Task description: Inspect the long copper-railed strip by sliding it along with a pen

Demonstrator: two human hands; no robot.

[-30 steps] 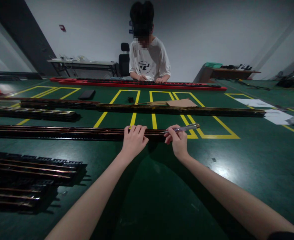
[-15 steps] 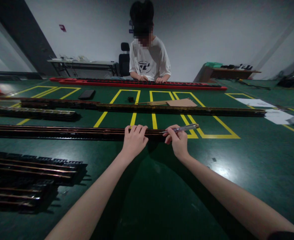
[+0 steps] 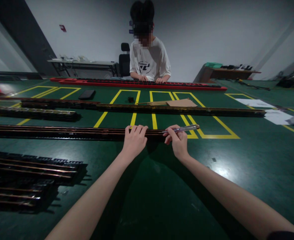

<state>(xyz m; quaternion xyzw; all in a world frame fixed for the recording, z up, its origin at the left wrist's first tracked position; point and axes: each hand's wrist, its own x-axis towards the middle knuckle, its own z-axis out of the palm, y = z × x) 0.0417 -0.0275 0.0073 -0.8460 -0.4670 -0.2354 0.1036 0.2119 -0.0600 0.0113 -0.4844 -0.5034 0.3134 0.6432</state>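
Observation:
A long black rail with copper-coloured strips [image 3: 61, 132] lies across the green table [image 3: 162, 200]. My left hand [image 3: 134, 140] grips this rail near its right end, fingers curled over the far edge. In my right hand [image 3: 177, 140] is a slim screwdriver-like tool [image 3: 187, 128] with a clear handle, held like a pen. Its tip points left and meets the rail's right end, just right of my left hand. The exact contact at the tip is too small to make out.
Beyond the rail lie another long dark rail [image 3: 187, 110], brown cardboard [image 3: 182, 102] and a small black block [image 3: 130, 99]. Stacked black rails [image 3: 31, 166] occupy the near left. White papers [image 3: 278, 116] lie at right. Across the table a person [image 3: 149, 60] handles a red rail [image 3: 74, 81].

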